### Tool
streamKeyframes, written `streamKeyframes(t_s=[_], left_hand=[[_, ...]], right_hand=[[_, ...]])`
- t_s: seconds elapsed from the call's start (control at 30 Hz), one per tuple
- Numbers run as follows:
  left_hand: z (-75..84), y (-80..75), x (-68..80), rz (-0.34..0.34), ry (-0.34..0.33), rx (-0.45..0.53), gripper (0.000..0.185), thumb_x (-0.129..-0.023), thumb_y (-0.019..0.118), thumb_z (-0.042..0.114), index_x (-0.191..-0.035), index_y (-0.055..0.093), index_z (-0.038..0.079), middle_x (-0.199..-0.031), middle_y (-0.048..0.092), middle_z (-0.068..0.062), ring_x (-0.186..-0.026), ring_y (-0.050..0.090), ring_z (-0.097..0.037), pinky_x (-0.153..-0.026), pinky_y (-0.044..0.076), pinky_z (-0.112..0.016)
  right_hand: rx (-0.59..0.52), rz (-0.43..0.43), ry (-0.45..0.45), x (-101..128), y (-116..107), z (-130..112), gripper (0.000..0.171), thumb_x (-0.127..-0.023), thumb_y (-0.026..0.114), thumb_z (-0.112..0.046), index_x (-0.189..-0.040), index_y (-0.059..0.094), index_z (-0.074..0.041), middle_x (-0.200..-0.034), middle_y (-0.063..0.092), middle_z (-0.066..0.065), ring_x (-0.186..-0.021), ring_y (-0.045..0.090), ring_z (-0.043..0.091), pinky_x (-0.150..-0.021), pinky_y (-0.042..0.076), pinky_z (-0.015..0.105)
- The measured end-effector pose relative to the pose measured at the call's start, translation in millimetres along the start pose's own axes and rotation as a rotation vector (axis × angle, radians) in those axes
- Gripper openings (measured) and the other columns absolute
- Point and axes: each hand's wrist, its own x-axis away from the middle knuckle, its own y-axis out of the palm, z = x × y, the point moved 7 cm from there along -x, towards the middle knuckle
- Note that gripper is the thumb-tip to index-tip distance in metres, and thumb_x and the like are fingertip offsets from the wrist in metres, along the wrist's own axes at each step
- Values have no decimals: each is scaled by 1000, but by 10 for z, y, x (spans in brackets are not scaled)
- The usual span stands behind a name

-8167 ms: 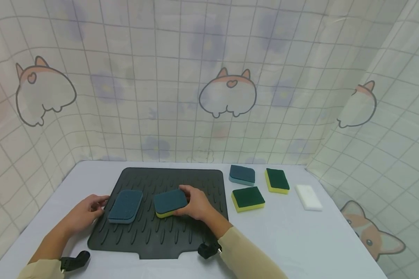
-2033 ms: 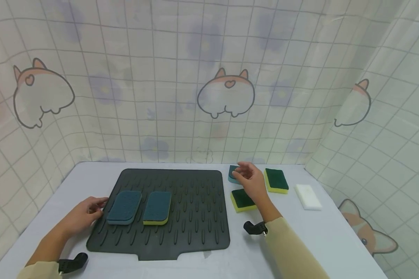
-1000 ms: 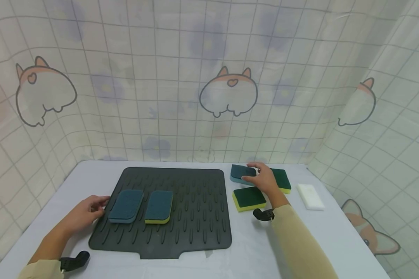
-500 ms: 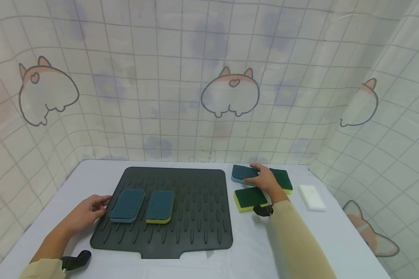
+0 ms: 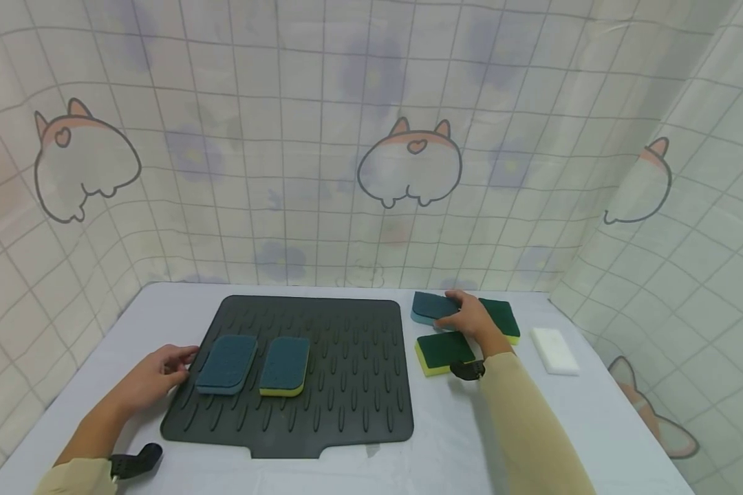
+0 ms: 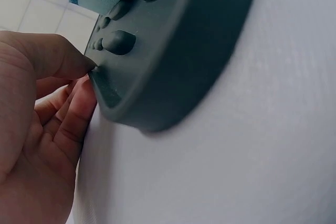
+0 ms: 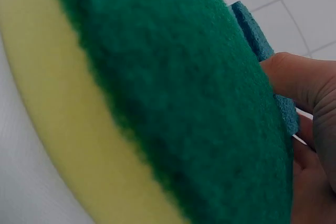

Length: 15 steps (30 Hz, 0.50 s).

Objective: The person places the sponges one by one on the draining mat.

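My right hand (image 5: 464,315) reaches behind the near green-and-yellow sponge (image 5: 444,350) and grips a blue sponge (image 5: 429,306) lying on the table just right of the black ribbed mat (image 5: 340,399). In the right wrist view the thumb (image 7: 299,77) presses on that blue sponge (image 7: 260,38), behind the big green sponge (image 7: 157,87). My left hand (image 5: 176,364) pinches the mat's left edge, its thumb (image 6: 58,56) on the rim of the mat (image 6: 178,56). A blue sponge (image 5: 225,354) and a teal-and-yellow sponge (image 5: 285,356) lie side by side on the mat.
A second green-and-yellow sponge (image 5: 503,317) lies partly hidden behind my right hand. A white sponge (image 5: 554,341) sits further right. Curtain walls close in the back and both sides of the white table (image 5: 458,447).
My right hand left the teal-and-yellow sponge on the mat, crossed to the blue sponge at the back right and settled on it. The left hand has stayed at the mat's edge.
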Motion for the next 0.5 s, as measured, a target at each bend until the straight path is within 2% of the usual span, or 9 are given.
streamKeyframes(t_s=[0.23, 0.5], left_hand=[[0, 0, 12, 5, 8, 5, 51, -92, 61, 0, -141, 51, -11, -125, 61, -26, -97, 54, -23, -72, 48, -26], [15, -6, 24, 11, 6, 7, 51, -92, 60, 0, -141, 52, -12, -125, 61, -25, -98, 54, -23, -72, 48, -26]], right_hand=[[-12, -2, 22, 5, -8, 25, 87, -86, 81, -28, -158, 37, -11, -166, 30, 21, -151, 31, 42, -121, 27, 60], [-13, 17, 4, 12, -16, 46, 87, -86, 81, -31, -158, 38, -10, -164, 32, 21, -150, 33, 41, -121, 28, 59]])
